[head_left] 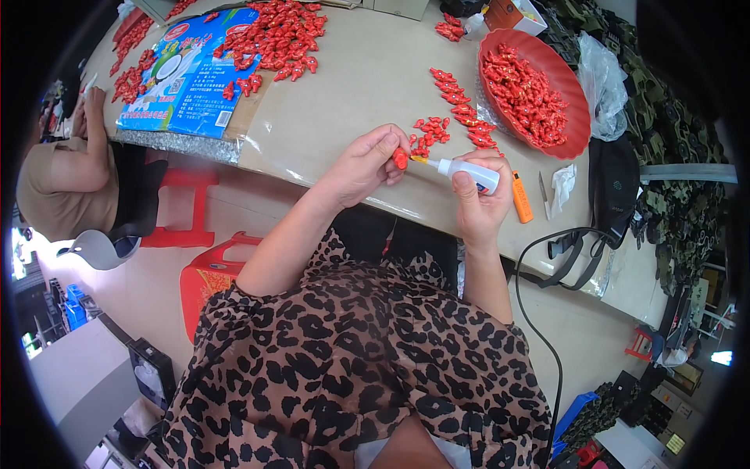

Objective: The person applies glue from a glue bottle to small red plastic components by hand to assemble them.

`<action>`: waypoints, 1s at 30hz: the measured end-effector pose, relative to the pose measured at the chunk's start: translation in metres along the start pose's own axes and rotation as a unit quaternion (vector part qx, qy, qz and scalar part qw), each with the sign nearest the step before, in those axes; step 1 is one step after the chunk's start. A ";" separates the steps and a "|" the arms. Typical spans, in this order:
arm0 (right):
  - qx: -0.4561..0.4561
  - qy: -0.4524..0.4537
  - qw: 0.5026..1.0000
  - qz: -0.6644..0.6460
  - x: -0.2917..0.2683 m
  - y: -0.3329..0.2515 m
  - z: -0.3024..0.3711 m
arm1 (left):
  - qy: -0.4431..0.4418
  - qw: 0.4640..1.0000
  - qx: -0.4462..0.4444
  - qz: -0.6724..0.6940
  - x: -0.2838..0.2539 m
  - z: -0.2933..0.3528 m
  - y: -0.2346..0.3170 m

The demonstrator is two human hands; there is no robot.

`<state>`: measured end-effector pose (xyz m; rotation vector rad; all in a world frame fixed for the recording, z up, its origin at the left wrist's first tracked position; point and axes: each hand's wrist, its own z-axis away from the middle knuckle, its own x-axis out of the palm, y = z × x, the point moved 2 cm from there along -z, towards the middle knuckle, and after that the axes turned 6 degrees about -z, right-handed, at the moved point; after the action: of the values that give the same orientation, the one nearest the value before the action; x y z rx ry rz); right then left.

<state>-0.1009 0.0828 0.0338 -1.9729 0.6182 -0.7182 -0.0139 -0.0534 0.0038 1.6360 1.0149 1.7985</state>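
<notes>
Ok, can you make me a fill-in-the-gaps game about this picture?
1. The right hand holds a white glue ____.
2. The left hand pinches a small ____ piece.
3. The bowl full of pieces is coloured ____.
4. The lighter beside the right hand is ____.

Missing words: bottle, red, red, orange.

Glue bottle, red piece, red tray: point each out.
Glue bottle (474,173): head view, on the white body in the right hand.
Red piece (400,158): head view, on its middle, in the left hand's fingers.
Red tray (574,102): head view, on the right rim.
</notes>
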 end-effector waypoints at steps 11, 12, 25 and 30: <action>0.010 0.004 1.000 -0.004 0.000 0.002 0.002 | 0.006 1.000 0.006 0.007 -0.001 0.000 -0.001; 0.007 0.006 1.000 -0.008 0.000 0.002 0.002 | 0.004 1.000 0.006 0.006 -0.002 0.000 -0.001; -0.004 0.006 1.000 0.002 -0.001 0.002 0.002 | 0.003 1.000 0.009 0.001 -0.002 0.000 -0.001; 0.002 0.009 1.000 -0.002 -0.001 0.001 0.002 | 0.000 1.000 0.010 -0.001 -0.002 -0.001 -0.001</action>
<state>-0.1003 0.0839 0.0319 -1.9659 0.6235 -0.7405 -0.0144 -0.0545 0.0021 1.6464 1.0359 1.7923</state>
